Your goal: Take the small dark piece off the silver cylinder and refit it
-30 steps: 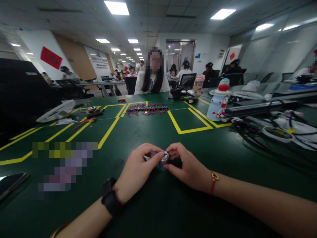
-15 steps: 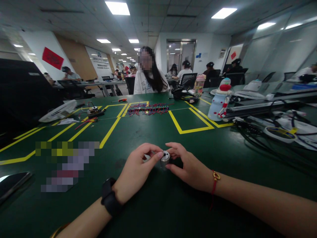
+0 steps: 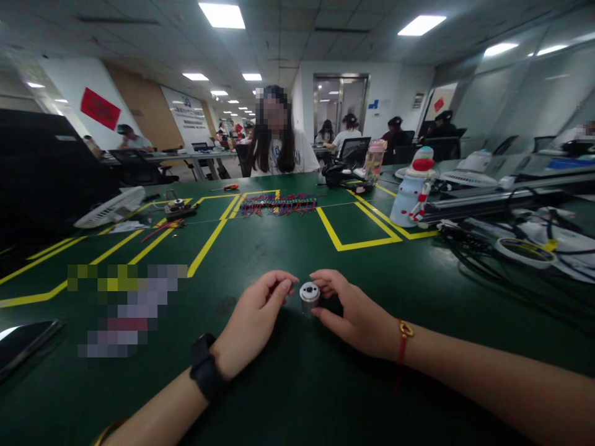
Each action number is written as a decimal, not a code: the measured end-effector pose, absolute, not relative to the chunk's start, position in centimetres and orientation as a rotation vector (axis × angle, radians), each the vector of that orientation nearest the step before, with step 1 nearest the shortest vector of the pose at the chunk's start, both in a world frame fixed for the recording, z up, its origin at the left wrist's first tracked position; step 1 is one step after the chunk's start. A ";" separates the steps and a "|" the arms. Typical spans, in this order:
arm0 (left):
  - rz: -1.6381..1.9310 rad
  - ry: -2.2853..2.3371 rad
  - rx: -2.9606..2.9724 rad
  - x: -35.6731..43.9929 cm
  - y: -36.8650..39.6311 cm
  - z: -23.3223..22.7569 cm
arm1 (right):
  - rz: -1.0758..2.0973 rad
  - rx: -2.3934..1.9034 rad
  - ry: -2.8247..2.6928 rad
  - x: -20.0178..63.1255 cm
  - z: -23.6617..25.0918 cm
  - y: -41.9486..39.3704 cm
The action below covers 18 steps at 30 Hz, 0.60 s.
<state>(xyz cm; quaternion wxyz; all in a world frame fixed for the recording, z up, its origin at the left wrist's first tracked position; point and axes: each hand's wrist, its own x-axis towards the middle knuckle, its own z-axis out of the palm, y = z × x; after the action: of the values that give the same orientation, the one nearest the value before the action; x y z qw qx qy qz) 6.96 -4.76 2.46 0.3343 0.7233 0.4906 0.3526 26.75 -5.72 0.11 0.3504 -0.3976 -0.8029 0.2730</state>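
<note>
So from my feed, biggest thing first: one dark green table [image 3: 288, 384] with yellow tape lines, running across the whole view. One person in a white shirt [image 3: 283, 152] sits at the far end, and I count one white fan [image 3: 111, 209] lying on the left, plus one snowman-style bottle [image 3: 411, 186] on the right. One pile of red and blue wires [image 3: 279, 203] sits mid-table. No readable writing anywhere, the label patch on the left is blurred out.

Two hands near me. The right hand [image 3: 356, 313] has its fingers pinched on the one small silver metal cylinder [image 3: 309, 296], which stands upright on the table. The left hand [image 3: 253, 319] sits just beside it, thumb and forefinger pressed together, maybe on something tiny, can't tell.
</note>
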 end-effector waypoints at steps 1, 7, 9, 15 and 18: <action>0.879 1.281 1.934 6.9 -4.8 2.4 | 0.692 -1.025 -2.083 26.8 0.1 -5.7; 0.746 1.256 2.082 6.8 -4.9 1.8 | 0.645 -1.030 -2.111 26.8 -0.2 -5.7; 0.698 1.244 2.165 6.7 -4.9 1.6 | 0.641 -1.030 -2.123 26.8 -0.2 -5.6; 0.556 1.233 2.444 6.5 -4.9 1.2 | 0.575 -0.987 -2.248 26.9 0.0 -5.6; 0.520 1.212 2.446 6.3 -4.9 1.3 | 0.636 -1.013 -2.220 26.6 0.2 -5.8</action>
<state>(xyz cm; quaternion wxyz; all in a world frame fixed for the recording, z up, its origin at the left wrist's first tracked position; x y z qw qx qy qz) 6.25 -4.86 1.34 0.1804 0.8658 0.4289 0.1839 26.64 -5.79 0.17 0.3047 -0.3826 -0.8385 0.2402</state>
